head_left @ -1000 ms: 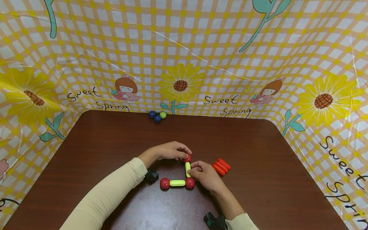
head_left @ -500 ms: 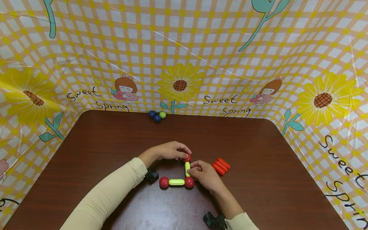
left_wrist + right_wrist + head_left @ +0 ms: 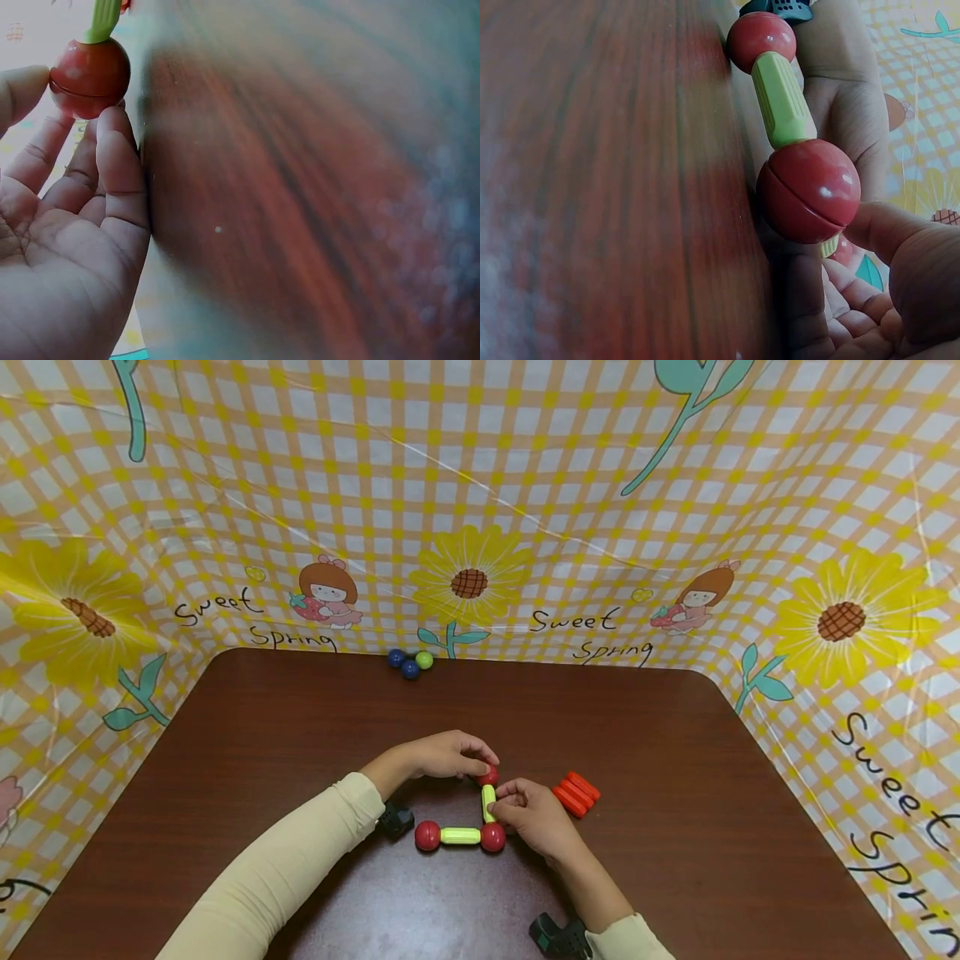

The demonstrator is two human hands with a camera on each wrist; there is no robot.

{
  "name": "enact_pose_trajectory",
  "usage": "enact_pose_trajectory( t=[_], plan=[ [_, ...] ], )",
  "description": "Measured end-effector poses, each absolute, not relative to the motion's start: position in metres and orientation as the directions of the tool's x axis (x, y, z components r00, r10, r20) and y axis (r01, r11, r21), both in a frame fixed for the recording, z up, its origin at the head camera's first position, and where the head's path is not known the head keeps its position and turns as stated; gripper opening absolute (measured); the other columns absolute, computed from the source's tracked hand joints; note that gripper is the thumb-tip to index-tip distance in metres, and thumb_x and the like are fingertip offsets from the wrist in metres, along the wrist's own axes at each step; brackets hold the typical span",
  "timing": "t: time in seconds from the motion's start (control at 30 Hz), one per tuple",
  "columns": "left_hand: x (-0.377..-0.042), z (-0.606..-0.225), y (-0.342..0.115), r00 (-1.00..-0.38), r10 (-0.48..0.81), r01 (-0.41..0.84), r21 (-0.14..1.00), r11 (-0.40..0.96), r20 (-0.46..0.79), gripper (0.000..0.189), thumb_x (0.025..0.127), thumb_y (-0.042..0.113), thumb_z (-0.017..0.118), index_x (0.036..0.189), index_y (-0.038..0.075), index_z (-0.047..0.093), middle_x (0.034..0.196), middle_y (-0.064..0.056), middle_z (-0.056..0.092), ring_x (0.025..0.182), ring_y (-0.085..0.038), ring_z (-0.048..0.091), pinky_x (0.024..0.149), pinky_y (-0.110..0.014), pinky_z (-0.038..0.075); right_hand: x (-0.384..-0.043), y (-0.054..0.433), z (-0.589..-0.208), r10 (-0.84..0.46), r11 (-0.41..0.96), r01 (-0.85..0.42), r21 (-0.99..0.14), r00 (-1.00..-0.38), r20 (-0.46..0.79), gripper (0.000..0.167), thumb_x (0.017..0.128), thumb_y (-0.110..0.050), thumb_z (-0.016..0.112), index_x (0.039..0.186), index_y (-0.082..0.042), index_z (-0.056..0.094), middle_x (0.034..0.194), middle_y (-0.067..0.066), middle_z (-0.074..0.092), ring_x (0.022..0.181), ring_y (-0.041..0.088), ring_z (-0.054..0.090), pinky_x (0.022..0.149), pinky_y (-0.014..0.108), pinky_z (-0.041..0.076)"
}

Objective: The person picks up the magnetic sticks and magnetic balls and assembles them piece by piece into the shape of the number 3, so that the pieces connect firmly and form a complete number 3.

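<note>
Three red balls and two yellow-green ribbed rods form an L on the table. My left hand [image 3: 450,755] pinches the far red ball [image 3: 90,78] between thumb and fingers. From that ball a rod [image 3: 489,803] runs toward me, and my right hand [image 3: 536,814] pinches it from the right side. Its near end meets the corner ball [image 3: 810,191]. A second rod [image 3: 461,836] goes left from the corner to the third red ball [image 3: 427,836]. In the right wrist view the corner ball hides most of the rod under my right fingers.
Several red rods [image 3: 577,794] lie side by side right of my right hand. Two blue balls [image 3: 410,669] and a green ball [image 3: 424,660] rest at the table's back edge. A checked cloth [image 3: 465,468] rises behind and beside the brown table [image 3: 645,735].
Both hands keep their hold on the far ball and the rod. The L of balls and rods shifts only very slightly in the head view.
</note>
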State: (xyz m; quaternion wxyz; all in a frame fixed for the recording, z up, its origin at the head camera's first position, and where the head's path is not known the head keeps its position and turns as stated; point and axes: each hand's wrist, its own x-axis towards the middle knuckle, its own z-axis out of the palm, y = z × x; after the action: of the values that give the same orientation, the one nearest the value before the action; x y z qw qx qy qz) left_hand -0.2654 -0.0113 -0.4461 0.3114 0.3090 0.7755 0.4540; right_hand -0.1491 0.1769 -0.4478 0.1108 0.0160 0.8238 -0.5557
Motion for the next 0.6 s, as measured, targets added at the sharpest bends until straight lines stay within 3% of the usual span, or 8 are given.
enact_pose_trajectory(
  t=[0.3,0.6],
  plan=[
    [-0.259,-0.444,-0.017,-0.677,0.714,0.204,0.886,0.417,-0.181,0.024,0.098,0.021,0.064,0.119,0.01,0.068,0.107,0.002,0.065,0.078,-0.013,0.056,0.068,-0.026,0.048,-0.148,0.177,-0.446,-0.1,0.373,0.138,-0.917,-0.977,-0.188,0.025,0.088,-0.009,0.071,0.106,0.004,0.062,0.082,0.008,0.067,0.07,0.017,0.062,0.064,0.032,0.054],
    [-0.22,-0.432,-0.044,-0.749,0.653,0.235,0.874,0.425,-0.116,0.025,0.096,0.023,0.065,0.117,0.008,0.068,0.11,0.001,0.067,0.1,-0.015,0.058,0.088,-0.036,0.046,-0.147,0.177,-0.449,-0.099,0.361,0.137,-0.923,-0.978,-0.184,0.023,0.087,-0.007,0.071,0.105,0.004,0.062,0.082,0.007,0.066,0.071,0.017,0.062,0.065,0.031,0.054]
  ],
)
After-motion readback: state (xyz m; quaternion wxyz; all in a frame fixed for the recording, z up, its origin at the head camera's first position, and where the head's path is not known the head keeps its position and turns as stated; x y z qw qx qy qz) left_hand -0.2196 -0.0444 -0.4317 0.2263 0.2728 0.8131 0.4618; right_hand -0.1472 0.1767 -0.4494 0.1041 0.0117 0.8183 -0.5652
